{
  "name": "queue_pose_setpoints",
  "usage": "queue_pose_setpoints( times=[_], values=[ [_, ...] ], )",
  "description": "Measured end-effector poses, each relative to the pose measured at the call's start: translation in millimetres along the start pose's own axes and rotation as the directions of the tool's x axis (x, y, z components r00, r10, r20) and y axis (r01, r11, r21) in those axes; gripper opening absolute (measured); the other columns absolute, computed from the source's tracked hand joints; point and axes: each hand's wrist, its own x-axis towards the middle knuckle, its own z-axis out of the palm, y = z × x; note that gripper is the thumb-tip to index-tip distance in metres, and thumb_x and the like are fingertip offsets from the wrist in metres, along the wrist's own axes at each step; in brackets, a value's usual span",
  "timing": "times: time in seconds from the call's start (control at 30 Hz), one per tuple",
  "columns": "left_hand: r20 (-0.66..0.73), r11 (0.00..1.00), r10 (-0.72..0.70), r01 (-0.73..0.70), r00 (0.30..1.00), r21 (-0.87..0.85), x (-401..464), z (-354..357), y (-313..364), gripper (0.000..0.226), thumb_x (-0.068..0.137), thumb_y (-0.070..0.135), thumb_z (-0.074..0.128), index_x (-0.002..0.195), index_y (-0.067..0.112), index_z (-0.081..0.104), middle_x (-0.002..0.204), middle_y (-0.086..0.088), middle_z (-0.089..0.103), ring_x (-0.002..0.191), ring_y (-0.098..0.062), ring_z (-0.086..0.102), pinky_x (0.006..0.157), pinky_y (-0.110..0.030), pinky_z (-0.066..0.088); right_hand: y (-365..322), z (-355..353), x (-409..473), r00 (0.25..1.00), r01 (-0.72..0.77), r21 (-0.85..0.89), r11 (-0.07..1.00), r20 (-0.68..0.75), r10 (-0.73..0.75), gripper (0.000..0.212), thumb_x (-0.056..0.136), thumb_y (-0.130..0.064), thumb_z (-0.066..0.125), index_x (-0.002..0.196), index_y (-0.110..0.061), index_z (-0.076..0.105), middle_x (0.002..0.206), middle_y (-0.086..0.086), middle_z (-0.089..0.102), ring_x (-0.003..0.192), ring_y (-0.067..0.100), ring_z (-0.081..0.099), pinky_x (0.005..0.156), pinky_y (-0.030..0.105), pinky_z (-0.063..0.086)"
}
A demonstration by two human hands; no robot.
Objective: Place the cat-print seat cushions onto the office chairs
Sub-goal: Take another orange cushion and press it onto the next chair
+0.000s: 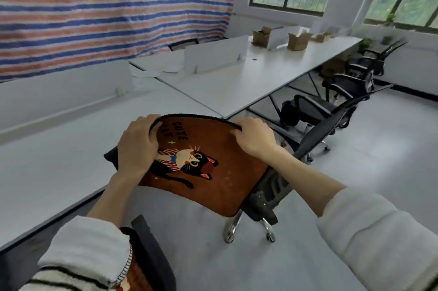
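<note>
Cushion [203,165] (cat-print) gripped by both hands, seemingly above chair [267,193].

Both your arms reach forward and slightly inward, forearms bare below pushed-up pale sleeves. Your left hand [138,146] curls over the far left edge of the cat-print seat cushion [213,167], fingers wrapped over the rim and knuckles up. Your right hand [254,138] grips the far right edge the same way, fingers hooked over the black piping, wrist bent down.

chair seat [265,198] hidden under cushion [213,172]
</note>
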Motion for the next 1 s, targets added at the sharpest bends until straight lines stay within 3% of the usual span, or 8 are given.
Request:
queue_pose_setpoints(
  times=[0.33, 0.5, 0.63, 0.73, 0.87, 1.0],
  values=[
    [0.051, 0.997, -0.080, 0.080, 0.996, 0.009, 95.2, 99.9, 57.9, 0.028, 0.098, 0.023, 0.044, 0.118, 0.013, 0.060, 0.110, -0.012, 0.066, 0.099, -0.035, 0.060, 0.081, -0.044, 0.048, 96.0, -36.9, 147.8, 0.992, 0.035, 0.024, 0.999, -0.121, -0.032, 0.025, 0.095, -0.025, 0.046, 0.107, -0.016, 0.067, 0.101, 0.009, 0.069, 0.096, 0.031, 0.061, 0.067, 0.029, 0.038],
    [0.281, 0.985, -0.099, 0.133, 0.955, -0.106, 146.5, 180.3, 56.6, 0.027, 0.098, 0.018, 0.043, 0.122, 0.017, 0.055, 0.114, -0.009, 0.065, 0.103, -0.029, 0.059, 0.086, -0.034, 0.043, 146.0, -26.5, 217.4, 0.993, 0.041, -0.214, 0.976, -0.097, -0.063, 0.025, 0.094, -0.020, 0.046, 0.108, -0.016, 0.066, 0.105, 0.009, 0.069, 0.099, 0.033, 0.061, 0.074, 0.032, 0.036],
    [0.554, 0.976, -0.032, 0.146, 0.832, -0.163, 200.7, 285.2, 50.2, 0.030, 0.097, 0.017, 0.041, 0.124, 0.025, 0.049, 0.101, -0.009, 0.066, 0.089, -0.026, 0.062, 0.078, -0.033, 0.048, 197.0, -8.7, 289.1, 0.988, 0.022, -0.329, 0.944, 0.150, 0.030, 0.030, 0.092, -0.021, 0.049, 0.118, -0.022, 0.064, 0.117, 0.008, 0.065, 0.106, 0.031, 0.060, 0.079, 0.032, 0.045],
    [0.691, 0.968, 0.033, 0.148, 0.722, -0.200, 219.0, 355.4, 49.6, 0.031, 0.097, 0.016, 0.039, 0.125, 0.025, 0.048, 0.101, -0.010, 0.066, 0.092, -0.030, 0.061, 0.084, -0.038, 0.050, 226.1, 7.5, 327.2, 0.944, -0.040, -0.374, 0.926, 0.289, 0.158, 0.030, 0.091, -0.021, 0.052, 0.119, -0.024, 0.063, 0.119, 0.010, 0.062, 0.106, 0.032, 0.059, 0.085, 0.038, 0.051],
    [0.836, 0.921, 0.057, 0.295, 0.546, -0.256, 234.2, 428.2, 43.8, 0.036, 0.092, 0.007, 0.037, 0.118, 0.030, 0.050, 0.102, -0.007, 0.065, 0.094, -0.027, 0.061, 0.088, -0.040, 0.050, 258.7, 33.0, 369.7, 0.899, -0.167, -0.418, 0.893, 0.308, 0.312, 0.027, 0.085, -0.015, 0.052, 0.108, -0.019, 0.067, 0.110, 0.010, 0.063, 0.098, 0.033, 0.060, 0.068, 0.032, 0.043],
    [0.886, 0.881, 0.031, 0.405, 0.463, -0.243, 252.9, 473.9, 39.4, 0.047, 0.086, -0.003, 0.034, 0.115, 0.029, 0.052, 0.097, -0.007, 0.065, 0.088, -0.024, 0.063, 0.076, -0.037, 0.052, 283.9, 47.2, 406.1, 0.843, -0.191, -0.440, 0.877, 0.385, 0.376, 0.025, 0.088, -0.015, 0.053, 0.110, -0.015, 0.064, 0.110, 0.011, 0.063, 0.094, 0.032, 0.059, 0.068, 0.031, 0.040]
  ],
)
